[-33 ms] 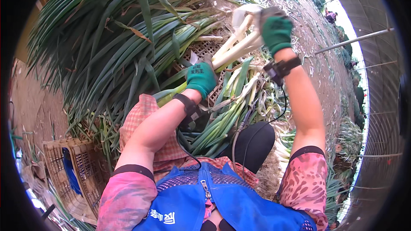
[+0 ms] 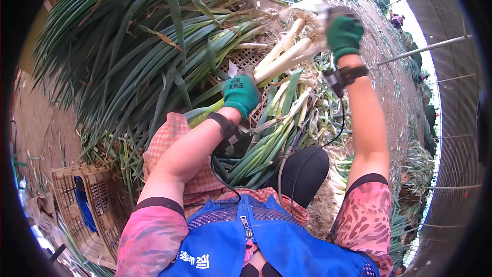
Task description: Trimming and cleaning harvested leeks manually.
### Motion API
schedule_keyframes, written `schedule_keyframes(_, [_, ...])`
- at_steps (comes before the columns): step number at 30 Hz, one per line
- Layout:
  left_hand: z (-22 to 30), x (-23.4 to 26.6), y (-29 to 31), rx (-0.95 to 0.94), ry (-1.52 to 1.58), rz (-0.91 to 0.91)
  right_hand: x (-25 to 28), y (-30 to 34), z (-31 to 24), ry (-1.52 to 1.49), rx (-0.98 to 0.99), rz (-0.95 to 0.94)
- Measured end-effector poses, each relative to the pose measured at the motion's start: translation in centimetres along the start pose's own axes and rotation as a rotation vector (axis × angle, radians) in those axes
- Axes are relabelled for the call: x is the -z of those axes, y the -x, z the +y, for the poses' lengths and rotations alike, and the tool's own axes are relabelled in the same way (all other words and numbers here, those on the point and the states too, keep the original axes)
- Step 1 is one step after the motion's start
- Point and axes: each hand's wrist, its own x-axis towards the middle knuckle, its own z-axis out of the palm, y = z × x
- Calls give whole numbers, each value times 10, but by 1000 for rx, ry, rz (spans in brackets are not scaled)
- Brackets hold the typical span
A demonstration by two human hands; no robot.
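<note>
My left hand [image 2: 241,91], in a green glove, is closed around a few thick green onions [image 2: 282,62]. Their white shanks point up and to the right, roots outward. Past the root ends, my right hand [image 2: 344,32] is curled up, its green glove with a dark palm side blurred by motion. A pale, smeared thing [image 2: 310,5] shows at its fingers, too blurred to name. Beneath the held stalks lies a crate with a lattice surface [image 2: 260,106], partly hidden. Loose green onions [image 2: 274,136] and peeled leaves lie just below my hands.
A large heap of green onions [image 2: 128,51] fills the upper left. At the lower left stands a beige plastic crate [image 2: 107,210] with a blue piece inside. Leaf scraps litter the soil [image 2: 382,92] on the right. A cable [image 2: 328,143] runs from my right wrist.
My right hand has moved a little to the right, away from the root ends, and the pale thing has shifted with it. My left hand and its stalks stay in place.
</note>
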Motion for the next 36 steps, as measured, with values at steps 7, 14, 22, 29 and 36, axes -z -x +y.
schedule_keyframes(7, [-19, -4, -9, 34, 71, 9, 10, 39, 41, -1479, -370, -181])
schedule_keyframes(14, [-1, 3, -1, 60, 86, -50, 20, 89, -56, -780, 98, -334])
schedule_keyframes(22, [-11, 2, -8, 64, 115, 14, -16, 57, 46, -932, -482, -54])
schedule_keyframes(29, [2, 4, -2, 73, 226, -118, 12, 103, -71, -680, -31, -138])
schedule_keyframes(36, [-8, 7, -6, 55, 316, -103, -14, 83, -41, -752, 33, 148])
